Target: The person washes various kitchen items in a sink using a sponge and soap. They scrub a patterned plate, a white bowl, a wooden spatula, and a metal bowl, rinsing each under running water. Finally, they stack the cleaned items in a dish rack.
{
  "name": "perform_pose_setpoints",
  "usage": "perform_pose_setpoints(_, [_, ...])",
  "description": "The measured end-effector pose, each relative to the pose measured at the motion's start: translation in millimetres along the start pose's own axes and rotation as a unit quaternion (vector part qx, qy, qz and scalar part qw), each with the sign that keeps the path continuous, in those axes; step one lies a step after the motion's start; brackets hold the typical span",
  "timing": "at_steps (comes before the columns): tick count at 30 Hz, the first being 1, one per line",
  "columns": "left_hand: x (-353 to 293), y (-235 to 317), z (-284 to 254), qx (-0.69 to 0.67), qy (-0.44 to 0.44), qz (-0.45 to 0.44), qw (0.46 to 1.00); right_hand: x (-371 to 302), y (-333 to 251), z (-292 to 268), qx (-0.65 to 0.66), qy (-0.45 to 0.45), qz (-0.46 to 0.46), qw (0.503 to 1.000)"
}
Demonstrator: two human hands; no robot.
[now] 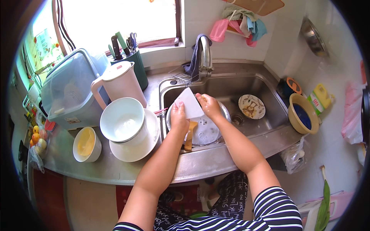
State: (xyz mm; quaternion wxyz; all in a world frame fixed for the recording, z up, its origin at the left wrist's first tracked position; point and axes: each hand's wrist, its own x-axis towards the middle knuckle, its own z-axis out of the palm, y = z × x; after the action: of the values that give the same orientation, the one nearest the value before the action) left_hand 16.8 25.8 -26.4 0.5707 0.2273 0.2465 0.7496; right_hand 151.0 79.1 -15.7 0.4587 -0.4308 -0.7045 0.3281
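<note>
Over the sink I hold up a flat white four-cornered piece (189, 103), tilted; whether it is a lid or a shallow dish I cannot tell. My left hand (179, 116) grips its left lower edge, thumb and fingers closed on it. At the opposite edge, my right hand (209, 105) has its fingers curled against the piece. Below both hands a round metal basin (227, 112) with sudsy water sits in the sink. A tan strip-like thing (189, 138) leans across the basin's near rim, beside my left wrist. Dark reddish sticks (161, 111) poke out left of my left hand.
A patterned plate (251, 106) lies in the steel sink (246, 82), beneath the faucet (206, 52). Left on the counter stand a white bowl (122, 119) over a plate (153, 142), another bowl (87, 144), a pink kettle (121, 82) and a knife block (138, 73). A yellow tub (314, 123) stands right.
</note>
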Motion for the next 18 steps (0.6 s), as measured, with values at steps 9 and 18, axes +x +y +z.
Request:
perform_pose_setpoints(9, [1.4,16.3,3.3,-0.013,0.082,0.045,0.996,-13.9,-60.4,6.6,0.313,-0.123,0.197,0.921])
perform_pose_setpoints(18, [0.6,21.0,-4.4,0.115,0.065,-0.002,0.991,107.0,-83.0,20.4,0.459,-0.080,0.404,0.787])
